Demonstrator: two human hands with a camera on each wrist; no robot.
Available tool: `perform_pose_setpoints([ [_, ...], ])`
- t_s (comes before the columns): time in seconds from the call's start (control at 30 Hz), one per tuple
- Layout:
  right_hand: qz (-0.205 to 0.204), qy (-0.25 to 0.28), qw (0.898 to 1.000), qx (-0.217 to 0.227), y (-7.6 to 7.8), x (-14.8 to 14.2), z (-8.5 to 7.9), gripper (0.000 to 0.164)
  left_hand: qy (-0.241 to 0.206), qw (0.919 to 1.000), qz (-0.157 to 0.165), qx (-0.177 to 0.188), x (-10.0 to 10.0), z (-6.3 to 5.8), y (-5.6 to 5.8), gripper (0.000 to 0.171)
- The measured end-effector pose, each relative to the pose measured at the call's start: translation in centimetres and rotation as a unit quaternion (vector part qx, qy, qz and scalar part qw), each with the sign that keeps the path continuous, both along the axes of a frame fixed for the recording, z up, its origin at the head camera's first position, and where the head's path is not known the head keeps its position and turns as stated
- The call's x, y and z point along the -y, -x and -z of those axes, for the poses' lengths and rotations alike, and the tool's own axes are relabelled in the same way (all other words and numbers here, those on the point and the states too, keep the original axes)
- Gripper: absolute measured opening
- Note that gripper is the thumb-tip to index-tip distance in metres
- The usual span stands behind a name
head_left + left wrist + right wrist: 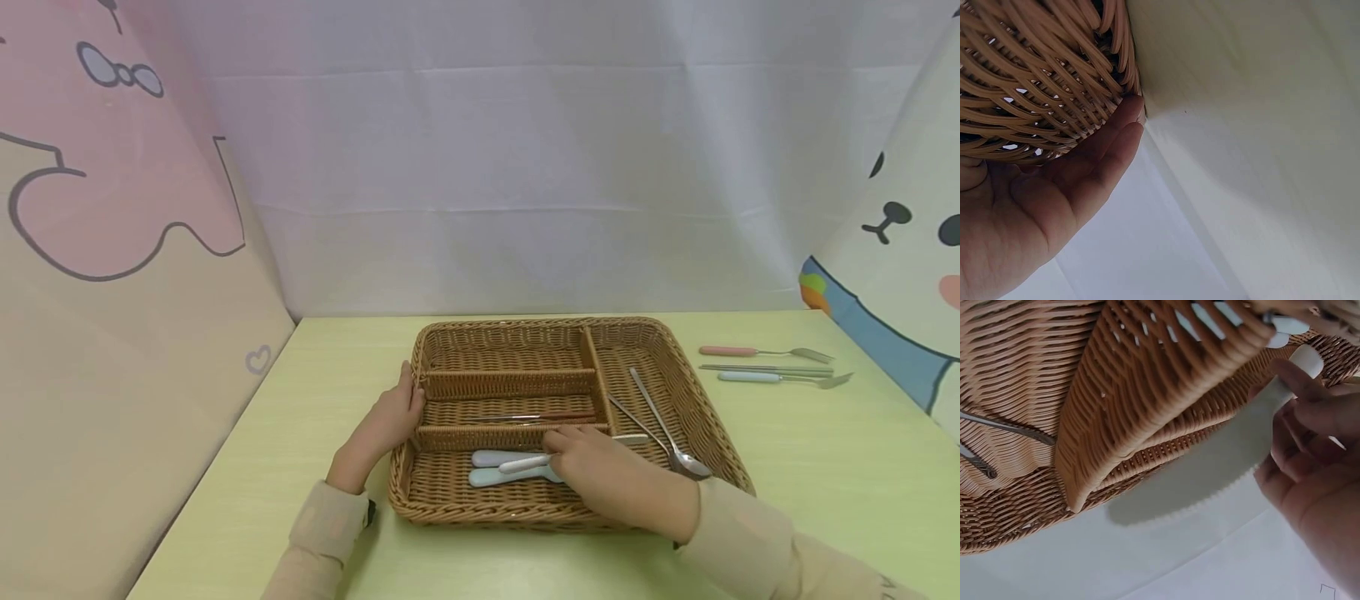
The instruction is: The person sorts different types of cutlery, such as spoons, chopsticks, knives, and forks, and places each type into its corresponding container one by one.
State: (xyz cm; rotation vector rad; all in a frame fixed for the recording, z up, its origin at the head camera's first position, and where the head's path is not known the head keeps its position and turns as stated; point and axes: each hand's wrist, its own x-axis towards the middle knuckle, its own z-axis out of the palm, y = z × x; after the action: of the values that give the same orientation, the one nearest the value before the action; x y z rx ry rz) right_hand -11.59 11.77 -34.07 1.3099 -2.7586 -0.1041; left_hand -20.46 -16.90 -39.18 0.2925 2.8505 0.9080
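On the table lies a brown wicker basket (pixel 510 517) split into several compartments. My left hand (pixel 392 417) grips its left side, with the fingers against the outer wall in the left wrist view. Over the front compartment, my right hand (pixel 600 471) pinches a knife (pixel 1204 469) by its white handle; the blade is pale with a serrated edge and points right in the head view. Beneath lie a lavender-handled utensil (pixel 498 457) and a mint-handled one (pixel 502 477), their far ends hidden by the hand. Chopsticks (pixel 547 416) with brown ends rest in the middle compartment.
Metal spoons (pixel 684 461) lie in the basket's right compartment, partly behind the right hand. On the table at right are a pink-handled fork (pixel 731 351), green-grey chopsticks (pixel 765 369) and a blue-handled fork (pixel 750 377). Printed cloth hangs at both sides, plain white cloth (pixel 495 183) behind.
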Motion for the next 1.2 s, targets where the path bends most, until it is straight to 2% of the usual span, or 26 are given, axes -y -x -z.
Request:
perform_pose_setpoints([
  [0.2, -0.044, -0.007, 0.999, 0.005, -0.09, 0.3, 0.13, 0.013, -0.003, 1.0, 0.0, 0.001, -0.01, -0.03, 0.04, 0.063],
  [0.37, -0.062, -0.011, 0.998, 0.007, -0.07, 0.41, 0.24, 0.011, 0.0, 1.0, 0.0, -0.002, -0.03, -0.07, 0.07, 0.063],
  [0.6, -0.079, -0.023, 0.996, 0.042, -0.07, 0.41, 0.42, 0.012, -0.003, 1.0, 0.001, -0.002, -0.07, -0.19, 0.09, 0.063],
  [1.0, -0.066, -0.053, 0.985, 0.147, -0.27, 0.46, 0.51, 0.03, 0.0, 1.0, -0.004, 0.006, -0.01, -0.13, 0.06, 0.063],
  [1.2, -0.03, -0.06, 0.976, 0.209, -0.4, 0.52, 0.17, 0.032, 0.002, 1.0, -0.001, 0.001, 0.02, 0.0, 0.05, 0.063],
])
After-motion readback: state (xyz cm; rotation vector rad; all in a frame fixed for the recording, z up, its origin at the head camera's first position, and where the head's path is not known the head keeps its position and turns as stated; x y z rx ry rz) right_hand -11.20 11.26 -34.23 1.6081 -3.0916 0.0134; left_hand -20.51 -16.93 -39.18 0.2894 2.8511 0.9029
